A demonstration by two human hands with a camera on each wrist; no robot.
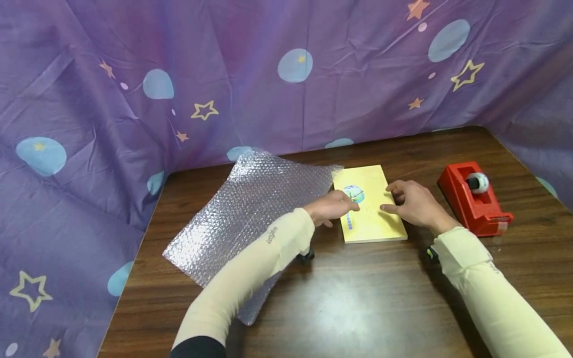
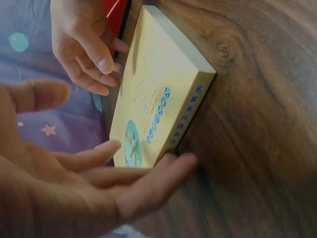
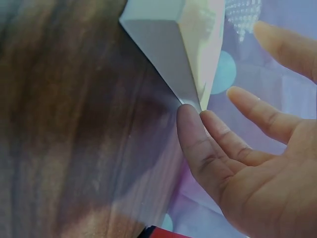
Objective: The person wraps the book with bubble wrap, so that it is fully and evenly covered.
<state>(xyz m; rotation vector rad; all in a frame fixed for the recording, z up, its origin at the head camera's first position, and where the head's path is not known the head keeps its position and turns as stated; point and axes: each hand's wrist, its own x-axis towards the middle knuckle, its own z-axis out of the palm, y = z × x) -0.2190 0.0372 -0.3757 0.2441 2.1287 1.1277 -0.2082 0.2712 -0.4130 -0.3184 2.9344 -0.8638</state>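
Observation:
A yellow book (image 1: 373, 221) lies flat on the table, with a round blue picture and blue characters on its cover. Over its left edge is my left hand (image 1: 332, 206), fingers extended and nothing held. In the left wrist view those fingers (image 2: 148, 191) overlap the spine end of the book (image 2: 163, 84). My right hand (image 1: 417, 205) is at the book's right edge, thumb and fingers spread apart. In the right wrist view its fingertips (image 3: 187, 113) are right at the corner of the book's page side (image 3: 163, 49).
A sheet of bubble wrap (image 1: 255, 209) spreads over the left of the wooden table (image 1: 349, 308), one corner close beside the book. To the right stands a red tape dispenser (image 1: 474, 204) with a roll in it. A purple patterned cloth (image 1: 250, 64) hangs behind the table.

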